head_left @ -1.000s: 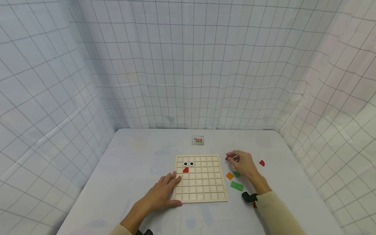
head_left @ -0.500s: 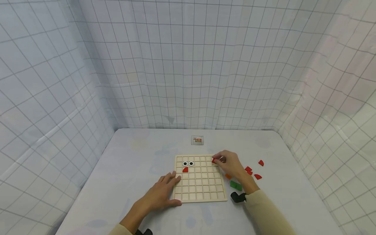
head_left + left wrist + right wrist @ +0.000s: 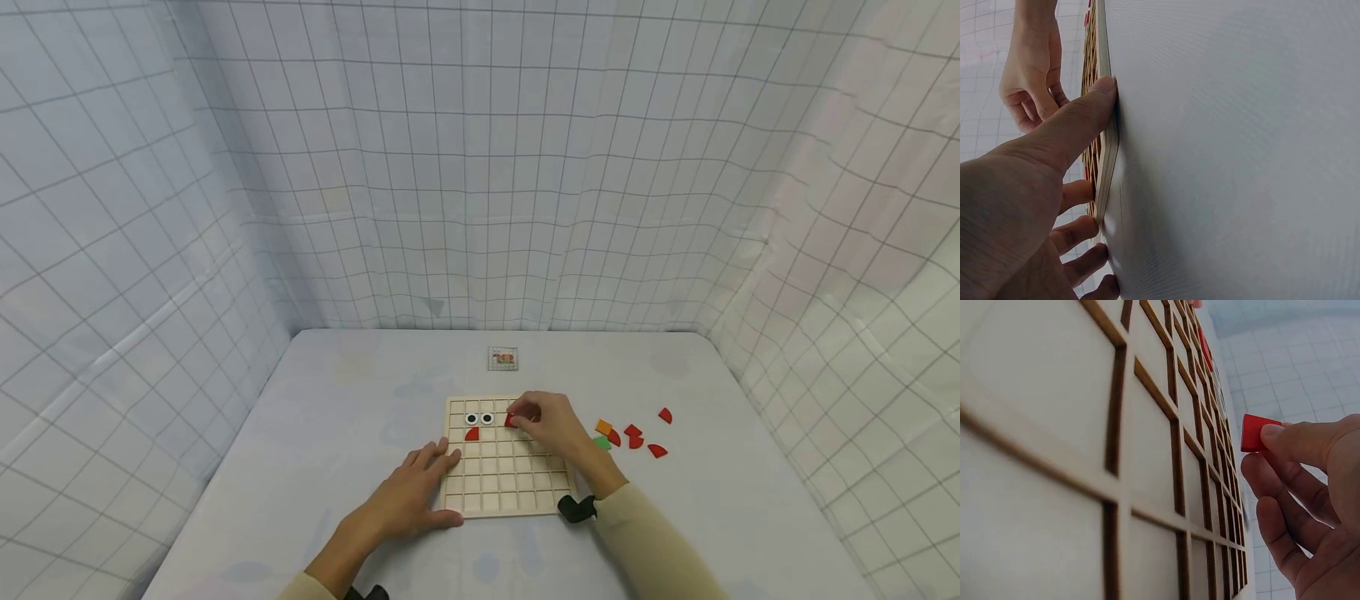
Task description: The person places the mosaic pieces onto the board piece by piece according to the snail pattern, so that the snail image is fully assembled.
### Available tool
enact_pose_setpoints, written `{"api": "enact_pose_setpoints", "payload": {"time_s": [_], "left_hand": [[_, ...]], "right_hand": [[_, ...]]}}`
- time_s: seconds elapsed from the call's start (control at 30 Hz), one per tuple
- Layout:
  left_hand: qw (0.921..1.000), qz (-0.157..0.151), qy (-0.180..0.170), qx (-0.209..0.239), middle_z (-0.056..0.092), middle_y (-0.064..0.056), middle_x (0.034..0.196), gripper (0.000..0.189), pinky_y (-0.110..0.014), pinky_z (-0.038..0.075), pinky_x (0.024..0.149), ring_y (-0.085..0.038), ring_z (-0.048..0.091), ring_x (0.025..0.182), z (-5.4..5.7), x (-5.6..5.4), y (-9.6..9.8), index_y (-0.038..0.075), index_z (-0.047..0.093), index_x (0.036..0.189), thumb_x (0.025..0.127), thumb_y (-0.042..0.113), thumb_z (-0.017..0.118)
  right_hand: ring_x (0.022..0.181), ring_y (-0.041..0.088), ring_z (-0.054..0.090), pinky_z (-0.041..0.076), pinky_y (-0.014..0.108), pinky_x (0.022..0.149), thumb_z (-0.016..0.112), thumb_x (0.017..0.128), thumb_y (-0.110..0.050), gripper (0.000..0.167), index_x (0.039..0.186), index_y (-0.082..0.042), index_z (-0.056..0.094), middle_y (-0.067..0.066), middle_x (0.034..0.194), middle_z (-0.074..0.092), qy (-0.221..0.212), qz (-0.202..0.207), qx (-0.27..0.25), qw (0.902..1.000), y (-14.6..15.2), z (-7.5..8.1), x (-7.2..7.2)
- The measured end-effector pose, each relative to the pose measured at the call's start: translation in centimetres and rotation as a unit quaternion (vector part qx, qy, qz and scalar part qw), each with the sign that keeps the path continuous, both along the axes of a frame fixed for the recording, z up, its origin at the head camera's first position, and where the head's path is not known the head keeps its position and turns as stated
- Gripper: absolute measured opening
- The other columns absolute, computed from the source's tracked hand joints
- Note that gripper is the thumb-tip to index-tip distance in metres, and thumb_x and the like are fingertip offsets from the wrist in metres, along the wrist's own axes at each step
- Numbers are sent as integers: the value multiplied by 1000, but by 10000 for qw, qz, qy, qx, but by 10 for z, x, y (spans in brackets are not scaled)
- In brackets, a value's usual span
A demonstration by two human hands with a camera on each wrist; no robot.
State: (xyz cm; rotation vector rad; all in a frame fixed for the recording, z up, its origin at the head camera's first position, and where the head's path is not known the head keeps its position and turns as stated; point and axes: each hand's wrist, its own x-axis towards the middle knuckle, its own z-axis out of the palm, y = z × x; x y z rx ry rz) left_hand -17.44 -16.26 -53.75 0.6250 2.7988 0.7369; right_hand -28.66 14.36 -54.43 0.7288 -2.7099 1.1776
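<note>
A pale wooden grid board [image 3: 510, 502] lies on the white table. Two eye tiles [image 3: 472, 419] and a red quarter-circle tile [image 3: 472, 434] sit in cells at its upper left. My left hand [image 3: 408, 496] lies at the board's lower left corner, thumb along the front edge and fingertips at the left edge. Thumb and fingers of my right hand [image 3: 553, 421] pinch a small red tile [image 3: 1257, 432] over the upper middle of the board. Some of that tile is hidden behind the thumb, and the right hand covers part of the grid.
Right of the board lie an orange square tile [image 3: 603, 427], a green tile [image 3: 602, 442] and several red tiles [image 3: 657, 451]. Behind the board lies a small picture card [image 3: 502, 358]. Grid-patterned white curtains [image 3: 480, 192] enclose the table at the back and sides.
My right hand has carried the red tile leftward from the table beside the board to over its upper middle. Its forearm now uncovers more loose red tiles. The left hand stays in place.
</note>
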Motion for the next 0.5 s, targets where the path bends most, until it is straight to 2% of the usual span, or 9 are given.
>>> {"api": "enact_pose_setpoints", "payload": {"time_s": [0.5], "left_hand": [[10000,-39,8,1,40,-24,187,106,-75,51,125,-56,43,168,0,0,-1,9,52,175,92,55,98]], "right_hand": [[99,15,83,67,24,90,85,107,-8,8,114,-11,88,5,114,88,-294,368,-251,9986,-28,-1,5]]}}
